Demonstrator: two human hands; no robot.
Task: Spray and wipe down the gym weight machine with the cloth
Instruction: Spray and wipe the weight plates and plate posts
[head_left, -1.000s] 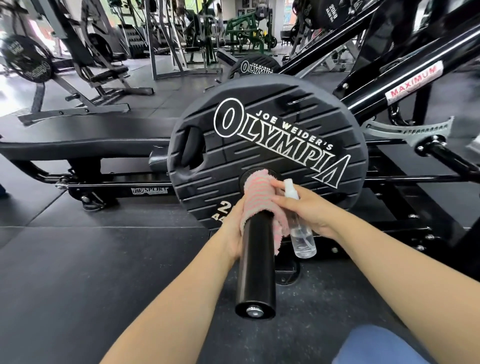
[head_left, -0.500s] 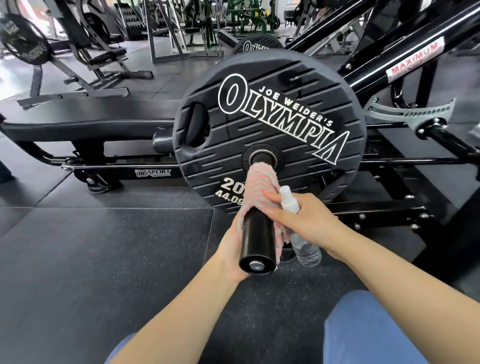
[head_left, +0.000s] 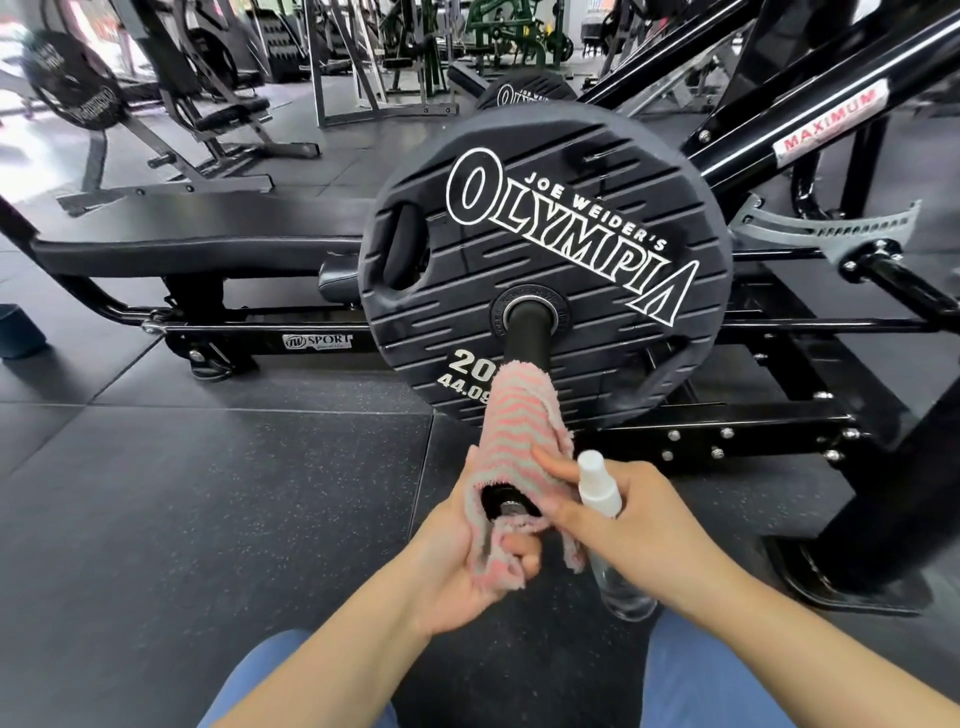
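A pink and grey striped cloth (head_left: 514, 431) is wrapped over the near end of the black loading bar (head_left: 527, 332), which sticks out of a black Olympia weight plate (head_left: 545, 249). My left hand (head_left: 467, 561) grips the cloth round the bar's tip from below and the left. My right hand (head_left: 623, 525) holds a small clear spray bottle with a white cap (head_left: 597, 483), while its first fingers press on the cloth from the right. The bar's end face shows inside the cloth.
The black machine frame (head_left: 727, 431) runs behind and to the right, with a sloping arm labelled MAXIMUM (head_left: 826, 122). A padded bench (head_left: 197, 244) lies at left. Other gym machines stand at the back. Dark rubber floor (head_left: 208, 519) spreads to the left. My blue-trousered knees show below.
The cloth and both hands have slid along the bar away from the plate, out to its near tip. The bar next to the plate is now bare.
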